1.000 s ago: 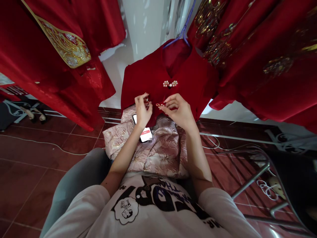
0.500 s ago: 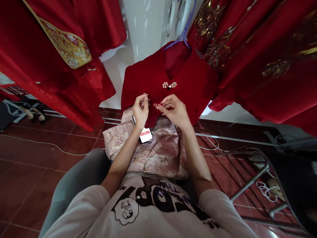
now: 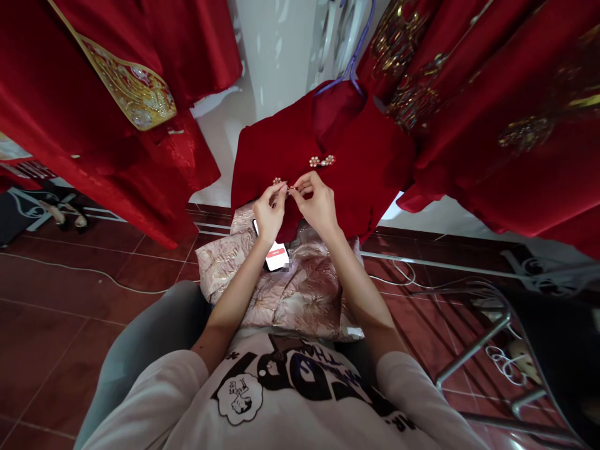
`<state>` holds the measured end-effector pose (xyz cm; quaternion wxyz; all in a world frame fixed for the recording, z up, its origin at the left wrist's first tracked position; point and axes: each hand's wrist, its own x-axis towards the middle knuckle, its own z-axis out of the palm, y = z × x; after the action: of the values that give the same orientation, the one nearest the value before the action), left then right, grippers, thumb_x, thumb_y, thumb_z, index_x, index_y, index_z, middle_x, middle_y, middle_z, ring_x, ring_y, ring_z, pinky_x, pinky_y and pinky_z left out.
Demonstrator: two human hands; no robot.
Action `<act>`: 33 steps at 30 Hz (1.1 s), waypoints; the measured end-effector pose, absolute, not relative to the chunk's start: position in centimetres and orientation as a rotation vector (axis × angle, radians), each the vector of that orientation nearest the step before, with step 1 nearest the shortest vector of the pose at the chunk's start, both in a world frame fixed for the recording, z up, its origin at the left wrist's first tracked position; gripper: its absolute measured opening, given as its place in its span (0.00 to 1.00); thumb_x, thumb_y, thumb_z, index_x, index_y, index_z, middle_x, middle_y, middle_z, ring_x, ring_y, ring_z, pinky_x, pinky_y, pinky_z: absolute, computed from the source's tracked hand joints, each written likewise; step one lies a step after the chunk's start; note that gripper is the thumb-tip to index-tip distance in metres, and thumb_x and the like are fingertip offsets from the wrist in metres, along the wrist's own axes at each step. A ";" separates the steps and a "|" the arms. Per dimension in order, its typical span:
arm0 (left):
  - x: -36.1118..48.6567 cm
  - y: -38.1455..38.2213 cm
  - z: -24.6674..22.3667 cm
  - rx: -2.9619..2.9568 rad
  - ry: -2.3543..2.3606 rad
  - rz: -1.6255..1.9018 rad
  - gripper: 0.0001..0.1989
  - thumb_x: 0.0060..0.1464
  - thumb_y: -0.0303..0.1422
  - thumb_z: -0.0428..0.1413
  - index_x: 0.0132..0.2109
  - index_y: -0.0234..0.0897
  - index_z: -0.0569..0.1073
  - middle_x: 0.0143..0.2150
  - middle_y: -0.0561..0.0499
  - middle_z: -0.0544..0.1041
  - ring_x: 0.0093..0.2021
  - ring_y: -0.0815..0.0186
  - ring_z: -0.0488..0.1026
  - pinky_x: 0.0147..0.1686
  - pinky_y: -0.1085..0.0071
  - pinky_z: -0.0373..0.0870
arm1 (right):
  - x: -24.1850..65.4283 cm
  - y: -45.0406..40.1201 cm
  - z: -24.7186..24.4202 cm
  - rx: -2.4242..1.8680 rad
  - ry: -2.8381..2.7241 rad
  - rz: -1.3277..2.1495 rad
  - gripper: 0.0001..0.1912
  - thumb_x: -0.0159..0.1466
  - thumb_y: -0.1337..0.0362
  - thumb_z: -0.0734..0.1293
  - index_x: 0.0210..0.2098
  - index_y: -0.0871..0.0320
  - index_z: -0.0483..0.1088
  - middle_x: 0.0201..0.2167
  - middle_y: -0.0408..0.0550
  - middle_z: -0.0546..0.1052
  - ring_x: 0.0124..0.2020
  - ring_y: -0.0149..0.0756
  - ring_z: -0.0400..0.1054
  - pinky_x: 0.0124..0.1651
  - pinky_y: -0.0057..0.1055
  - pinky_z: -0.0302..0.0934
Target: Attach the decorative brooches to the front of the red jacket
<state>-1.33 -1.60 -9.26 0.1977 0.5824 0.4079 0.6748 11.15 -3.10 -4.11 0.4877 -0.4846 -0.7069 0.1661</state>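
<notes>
A dark red garment (image 3: 365,150) hangs in front of me on a purple hanger (image 3: 350,70), its lower part over my lap. Near its neckline a beaded flower frog button (image 3: 322,161) is fastened. Below it, my left hand (image 3: 270,212) pinches one half of a second frog button, whose flower end (image 3: 277,181) shows above the fingers. My right hand (image 3: 316,199) pinches the other half, the one with the red loop. The fingertips of both hands meet, largely hiding the loop and the knot, so I cannot tell whether they are joined.
Pink shiny patterned fabric (image 3: 300,300) covers my lap, with a lit phone (image 3: 277,256) lying on it. Red embroidered garments (image 3: 201,50) hang on both sides. At right stands a metal-framed chair (image 3: 473,347), near a coiled white cable (image 3: 506,362). Shoes (image 3: 60,219) sit far left.
My right hand has moved left and slightly up, bringing the loop half to my left fingertips. The two hands were apart before. The left flower end now shows more clearly.
</notes>
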 end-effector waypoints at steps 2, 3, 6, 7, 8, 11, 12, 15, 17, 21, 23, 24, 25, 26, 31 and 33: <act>-1.4 -1.3 -9.6 1.639 1.156 1.867 0.13 0.65 0.41 0.56 0.48 0.40 0.79 0.49 0.47 0.82 0.51 0.61 0.80 0.55 0.63 0.77 | 11.2 -2.9 -4.1 -1.193 -1.722 0.391 0.03 0.65 0.67 0.67 0.39 0.54 0.68 0.37 0.44 0.76 0.36 0.33 0.72 0.45 0.34 0.68; -1.4 -1.2 -9.7 1.641 1.161 1.857 0.12 0.65 0.40 0.56 0.49 0.40 0.79 0.50 0.47 0.82 0.52 0.61 0.80 0.56 0.62 0.77 | 11.2 -2.7 -4.2 -1.201 -1.726 0.385 0.04 0.65 0.67 0.67 0.39 0.54 0.68 0.37 0.44 0.76 0.36 0.34 0.72 0.45 0.35 0.68; -1.5 -0.8 -10.1 1.636 1.156 1.838 0.10 0.65 0.34 0.56 0.50 0.39 0.79 0.50 0.47 0.82 0.51 0.62 0.80 0.56 0.62 0.77 | 11.1 -2.4 -4.2 -1.220 -1.736 0.375 0.05 0.65 0.68 0.66 0.40 0.54 0.68 0.37 0.44 0.77 0.37 0.35 0.73 0.46 0.35 0.69; -1.6 -0.7 -10.1 1.638 1.151 1.837 0.10 0.64 0.33 0.56 0.49 0.39 0.79 0.49 0.46 0.82 0.51 0.62 0.80 0.55 0.62 0.77 | 11.1 -2.3 -4.2 -1.224 -1.737 0.371 0.05 0.65 0.68 0.66 0.40 0.54 0.67 0.37 0.44 0.77 0.37 0.35 0.73 0.46 0.36 0.69; -1.6 -0.7 -10.1 1.642 1.149 1.834 0.09 0.64 0.31 0.56 0.49 0.38 0.79 0.48 0.46 0.83 0.50 0.62 0.81 0.54 0.63 0.78 | 11.1 -2.2 -4.3 -1.227 -1.736 0.366 0.05 0.65 0.68 0.66 0.40 0.54 0.67 0.37 0.44 0.76 0.37 0.35 0.72 0.46 0.36 0.69; -1.9 -0.7 -9.9 1.665 1.171 1.800 0.09 0.62 0.28 0.56 0.47 0.37 0.79 0.47 0.46 0.83 0.47 0.64 0.82 0.51 0.66 0.79 | 11.0 -2.2 -4.3 -1.233 -1.735 0.342 0.04 0.65 0.69 0.66 0.39 0.54 0.67 0.36 0.44 0.76 0.36 0.34 0.72 0.45 0.35 0.68; -2.0 -0.8 -9.7 1.671 1.182 1.782 0.08 0.62 0.27 0.56 0.46 0.36 0.79 0.46 0.47 0.83 0.45 0.64 0.82 0.50 0.66 0.80 | 10.9 -2.2 -4.3 -1.238 -1.736 0.333 0.04 0.65 0.69 0.66 0.38 0.54 0.66 0.36 0.44 0.76 0.35 0.34 0.72 0.44 0.35 0.68; -2.2 -1.0 -9.3 1.677 1.212 1.740 0.08 0.59 0.25 0.58 0.44 0.36 0.80 0.43 0.48 0.84 0.41 0.65 0.82 0.46 0.67 0.81 | 10.8 -2.2 -4.3 -1.259 -1.744 0.304 0.04 0.65 0.69 0.65 0.37 0.54 0.66 0.35 0.43 0.76 0.34 0.33 0.71 0.42 0.35 0.68; -2.3 -1.1 -9.0 1.674 1.228 1.730 0.07 0.58 0.24 0.59 0.42 0.36 0.79 0.42 0.48 0.84 0.39 0.66 0.82 0.45 0.68 0.81 | 10.7 -2.2 -4.3 -1.266 -1.754 0.283 0.03 0.65 0.69 0.65 0.37 0.54 0.66 0.36 0.43 0.76 0.34 0.33 0.71 0.42 0.34 0.68; -2.5 -1.1 -8.8 1.640 1.223 1.734 0.07 0.55 0.23 0.60 0.41 0.37 0.79 0.40 0.49 0.84 0.39 0.66 0.82 0.44 0.68 0.81 | 10.5 -2.3 -4.4 -1.254 -1.775 0.240 0.03 0.66 0.68 0.64 0.37 0.54 0.65 0.37 0.44 0.76 0.35 0.33 0.71 0.43 0.34 0.68; -2.5 -1.1 -8.8 1.627 1.197 1.734 0.07 0.54 0.23 0.60 0.40 0.37 0.78 0.40 0.49 0.84 0.39 0.66 0.82 0.44 0.67 0.81 | 10.5 -2.3 -4.5 -1.242 -1.773 0.233 0.03 0.66 0.68 0.63 0.36 0.54 0.65 0.37 0.45 0.76 0.35 0.34 0.71 0.43 0.34 0.68; -2.5 -1.1 -8.9 1.626 1.182 1.732 0.07 0.54 0.23 0.61 0.40 0.37 0.78 0.40 0.49 0.83 0.39 0.66 0.82 0.44 0.67 0.81 | 10.5 -2.3 -4.5 -1.240 -1.770 0.233 0.03 0.67 0.68 0.63 0.36 0.54 0.65 0.38 0.45 0.76 0.35 0.34 0.71 0.42 0.34 0.68; -2.5 -1.0 -8.9 1.625 1.168 1.731 0.07 0.54 0.23 0.60 0.40 0.37 0.78 0.40 0.49 0.83 0.39 0.66 0.82 0.44 0.67 0.81 | 10.5 -2.3 -4.5 -1.240 -1.766 0.237 0.03 0.67 0.68 0.63 0.36 0.54 0.66 0.38 0.45 0.76 0.35 0.34 0.71 0.42 0.34 0.68; -2.5 -1.0 -8.9 1.621 1.157 1.732 0.06 0.55 0.23 0.60 0.40 0.37 0.77 0.40 0.49 0.83 0.39 0.66 0.81 0.44 0.68 0.80 | 10.6 -2.3 -4.6 -1.241 -1.763 0.247 0.02 0.66 0.67 0.64 0.36 0.54 0.66 0.38 0.46 0.77 0.36 0.34 0.72 0.42 0.34 0.69; -1.9 -1.0 -9.1 1.549 1.114 1.770 0.04 0.57 0.28 0.61 0.39 0.37 0.73 0.39 0.49 0.81 0.38 0.68 0.80 0.41 0.71 0.79 | 11.4 -2.8 -4.9 -1.149 -1.755 0.424 0.03 0.65 0.66 0.65 0.39 0.54 0.66 0.39 0.46 0.79 0.38 0.35 0.76 0.43 0.35 0.71; -1.7 -1.0 -9.3 1.533 1.124 1.791 0.05 0.57 0.28 0.61 0.39 0.38 0.72 0.38 0.50 0.80 0.37 0.68 0.80 0.39 0.72 0.78 | 11.8 -3.5 -5.1 -1.110 -1.749 0.506 0.04 0.64 0.65 0.66 0.39 0.54 0.66 0.41 0.46 0.79 0.39 0.35 0.77 0.44 0.34 0.71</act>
<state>-1.74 -1.01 -9.26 0.2617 0.5666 0.4154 0.6618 11.79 -3.50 -5.06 0.4835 -0.4557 -0.7179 0.2077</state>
